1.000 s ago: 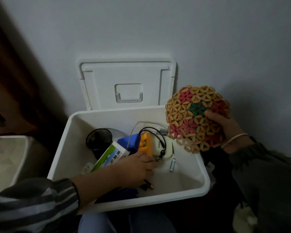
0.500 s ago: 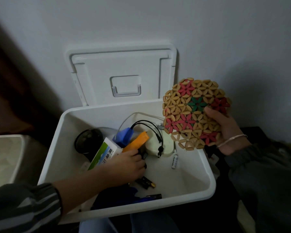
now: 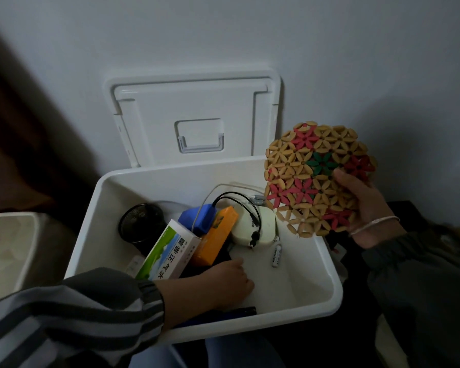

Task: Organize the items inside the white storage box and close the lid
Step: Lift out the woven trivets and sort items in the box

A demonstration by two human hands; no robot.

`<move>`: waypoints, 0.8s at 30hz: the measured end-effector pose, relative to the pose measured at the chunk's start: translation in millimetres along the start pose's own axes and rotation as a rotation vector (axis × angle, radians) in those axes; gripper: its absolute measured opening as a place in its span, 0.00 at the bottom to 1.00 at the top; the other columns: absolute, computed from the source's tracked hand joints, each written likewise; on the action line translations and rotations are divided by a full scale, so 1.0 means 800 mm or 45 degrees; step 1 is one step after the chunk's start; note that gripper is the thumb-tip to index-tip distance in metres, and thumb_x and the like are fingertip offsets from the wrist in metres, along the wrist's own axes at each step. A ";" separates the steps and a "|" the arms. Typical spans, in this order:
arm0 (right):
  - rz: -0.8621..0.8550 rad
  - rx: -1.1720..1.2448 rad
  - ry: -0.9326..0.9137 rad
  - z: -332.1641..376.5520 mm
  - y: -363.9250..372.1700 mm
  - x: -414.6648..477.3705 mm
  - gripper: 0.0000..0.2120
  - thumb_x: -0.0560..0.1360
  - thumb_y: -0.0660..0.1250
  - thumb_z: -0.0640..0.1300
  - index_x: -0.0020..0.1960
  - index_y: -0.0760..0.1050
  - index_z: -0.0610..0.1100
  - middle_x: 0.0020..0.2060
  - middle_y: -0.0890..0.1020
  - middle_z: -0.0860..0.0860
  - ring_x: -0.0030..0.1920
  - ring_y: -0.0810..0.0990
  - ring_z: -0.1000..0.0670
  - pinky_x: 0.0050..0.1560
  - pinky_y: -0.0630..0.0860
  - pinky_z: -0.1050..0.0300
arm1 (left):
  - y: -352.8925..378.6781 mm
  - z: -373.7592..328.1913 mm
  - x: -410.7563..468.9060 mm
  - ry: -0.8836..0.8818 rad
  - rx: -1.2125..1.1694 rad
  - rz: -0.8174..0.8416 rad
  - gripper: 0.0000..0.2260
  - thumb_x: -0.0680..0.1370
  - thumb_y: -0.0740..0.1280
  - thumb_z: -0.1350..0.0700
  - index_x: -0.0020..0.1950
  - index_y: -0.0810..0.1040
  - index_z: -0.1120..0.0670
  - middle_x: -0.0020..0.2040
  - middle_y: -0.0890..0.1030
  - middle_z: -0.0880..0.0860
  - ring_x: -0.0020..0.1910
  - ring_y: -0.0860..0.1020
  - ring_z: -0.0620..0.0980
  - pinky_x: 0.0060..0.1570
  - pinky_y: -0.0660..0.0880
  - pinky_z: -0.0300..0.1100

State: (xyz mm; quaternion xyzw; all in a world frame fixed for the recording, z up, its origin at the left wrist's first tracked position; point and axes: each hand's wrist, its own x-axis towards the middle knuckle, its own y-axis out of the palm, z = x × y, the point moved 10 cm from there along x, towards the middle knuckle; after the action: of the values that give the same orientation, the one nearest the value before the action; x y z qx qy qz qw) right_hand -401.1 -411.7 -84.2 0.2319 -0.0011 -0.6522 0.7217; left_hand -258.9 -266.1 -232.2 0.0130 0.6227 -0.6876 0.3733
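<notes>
Against the wall: white storage box (image 3: pixel 276 324) sits open, lid (image 3: pixel 194 120) standing upright behind it, flat on the wall (image 3: pixel 223 35). Not closed yet.

Left hand (image 3: pixel 229 285): down inside the box near the front wall, back of the hand facing me, fingers tucked under and out of sight. I can't tell from my feed whether it has hold of anything. It sits just beside a black flat item (image 3: pixel 210 266) and close to a dark cylinder (image 3: pixel 243 312) lying along the front wall. Striped sleeve (image 3: pixel 77 314) crosses the front-left rim.

Right hand (image 3: pixel 364 205): gripping a round woven mat (image 3: pixel 314 179), thumb on the face, fingers behind. Mat is tan with red and green flower patterns, held on edge above the box's right rim, not in with the rest. Bracelet (image 3: pixel 375 224) on that wrist.

Contents, left to right:
- black mesh cup (image 3: pixel 141 221), back-left
- green-and-white carton (image 3: pixel 168 253), tilted, in front of the cup
- blue block (image 3: pixel 199 219), behind the carton
- orange box (image 3: pixel 218 235), leaning between the carton and a cream device (image 3: pixel 260 227)
- black cable (image 3: pixel 254 236) loops over the device, plug end resting on it
- white cable (image 3: pixel 231 184) arcs from the blue block toward the back wall
- one battery (image 3: pixel 276 254), loose on the floor just right of the device
</notes>
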 end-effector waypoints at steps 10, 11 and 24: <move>-0.031 0.040 -0.015 0.019 -0.010 -0.011 0.30 0.66 0.71 0.50 0.67 0.71 0.49 0.58 0.81 0.46 0.57 0.81 0.42 0.55 0.77 0.42 | 0.007 0.001 0.005 0.029 0.086 0.068 0.09 0.81 0.60 0.56 0.59 0.68 0.58 0.50 0.83 0.55 0.47 0.79 0.54 0.57 0.64 0.45; -0.028 0.042 -0.015 0.020 -0.010 -0.012 0.29 0.66 0.71 0.50 0.67 0.72 0.49 0.58 0.82 0.46 0.57 0.81 0.43 0.54 0.77 0.42 | 0.004 0.002 0.005 0.019 0.076 0.064 0.09 0.82 0.58 0.56 0.59 0.68 0.58 0.50 0.83 0.55 0.47 0.79 0.54 0.57 0.65 0.45; -0.074 0.038 -0.024 0.031 -0.025 -0.016 0.31 0.66 0.72 0.52 0.67 0.71 0.48 0.59 0.81 0.46 0.58 0.80 0.42 0.57 0.76 0.40 | -0.134 0.188 -0.024 -0.789 -0.182 -0.373 0.23 0.76 0.65 0.61 0.70 0.64 0.56 0.65 0.72 0.56 0.62 0.72 0.55 0.60 0.70 0.47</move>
State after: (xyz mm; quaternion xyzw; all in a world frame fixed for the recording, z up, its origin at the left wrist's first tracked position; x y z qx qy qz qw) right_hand -429.1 -408.7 -64.9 0.2363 -0.0110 -0.6751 0.6988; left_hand -234.8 -392.3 -98.6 -0.3119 0.5217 -0.6598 0.4419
